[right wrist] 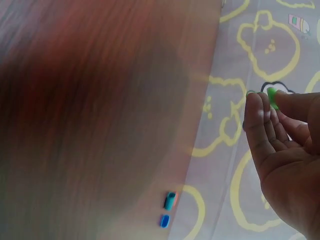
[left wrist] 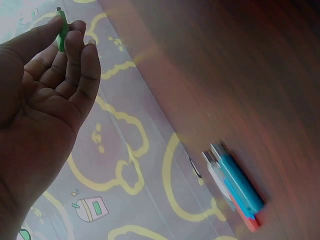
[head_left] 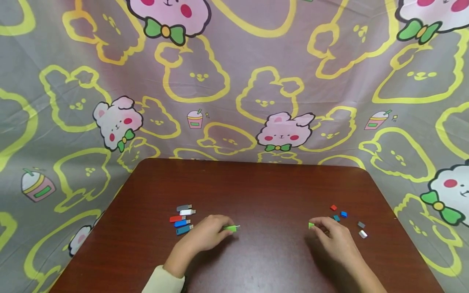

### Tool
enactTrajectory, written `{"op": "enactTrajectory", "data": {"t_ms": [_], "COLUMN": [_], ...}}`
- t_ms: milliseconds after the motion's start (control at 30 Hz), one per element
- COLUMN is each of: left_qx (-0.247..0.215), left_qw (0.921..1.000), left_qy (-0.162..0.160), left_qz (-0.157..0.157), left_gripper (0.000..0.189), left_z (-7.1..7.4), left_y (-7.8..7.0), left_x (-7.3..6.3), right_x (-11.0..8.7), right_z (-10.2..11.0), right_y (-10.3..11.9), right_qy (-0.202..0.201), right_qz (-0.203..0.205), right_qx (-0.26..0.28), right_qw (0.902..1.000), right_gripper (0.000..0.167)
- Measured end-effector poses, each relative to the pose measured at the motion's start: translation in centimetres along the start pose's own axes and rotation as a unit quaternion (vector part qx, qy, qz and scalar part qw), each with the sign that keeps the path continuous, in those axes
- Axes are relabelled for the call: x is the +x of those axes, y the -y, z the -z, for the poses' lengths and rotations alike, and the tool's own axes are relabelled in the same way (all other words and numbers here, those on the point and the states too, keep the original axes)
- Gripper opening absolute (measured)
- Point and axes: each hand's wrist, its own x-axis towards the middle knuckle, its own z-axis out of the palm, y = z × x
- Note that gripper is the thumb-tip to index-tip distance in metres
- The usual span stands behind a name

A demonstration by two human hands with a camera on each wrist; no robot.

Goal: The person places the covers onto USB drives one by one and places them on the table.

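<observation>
Nearest, a pale sleeve (head_left: 163,280) covers the left forearm, to the left of and closer than the green USB stick (head_left: 231,228), which serves as the landmark. The left hand (head_left: 210,232) pinches this stick between thumb and fingers, its bare metal plug pointing right. Well to the right of the stick, the right hand (head_left: 334,236) pinches a green cap (head_left: 311,225) between thumb and fingertips; stick and cap are apart.

A white cap (head_left: 362,234) lies far to the stick's right and slightly nearer. Left of the stick, beyond the left hand, a teal stick (head_left: 183,230) lies about level with it. Then come a blue stick (head_left: 180,224) and a gray cap (head_left: 361,224), the first left of the landmark, the second far right.

Farther back to its left lie a red stick (head_left: 176,219), a white stick (head_left: 186,212) and a gray stick (head_left: 183,208); farther back to its right, a teal cap (head_left: 336,218), a blue cap (head_left: 343,214) and a red cap (head_left: 333,207).

The brown surface (head_left: 256,191) extends well behind the green stick, up to a bunny-printed cloth (head_left: 220,112).
</observation>
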Motion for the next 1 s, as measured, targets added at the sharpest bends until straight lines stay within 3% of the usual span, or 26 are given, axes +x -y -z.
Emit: {"op": "enactTrajectory", "data": {"t_ms": [267,567,1000], "left_qx": [-0.004,-0.004,-0.011], "left_qw": [0.9999,0.9997,0.9995], "left_qy": [0.009,0.0,0.014], "left_qz": [-0.004,-0.025,-0.025], "left_gripper": [0.01,0.006,0.01], "left_z": [-0.5,-0.9,-1.5], "left_y": [-1.0,-2.1,-3.1], "left_x": [1.0,1.8,3.0], "right_x": [0.1,0.5,0.9], "right_z": [-1.1,-2.0,-3.5], "right_y": [1.0,1.9,3.3], "right_qy": [0.037,0.049,0.057], "right_qz": [-0.029,-0.021,0.002], "right_qx": [0.059,0.076,0.101], "right_qw": [0.9971,0.9957,0.9932], "right_gripper": [0.016,0.016,0.016]}}
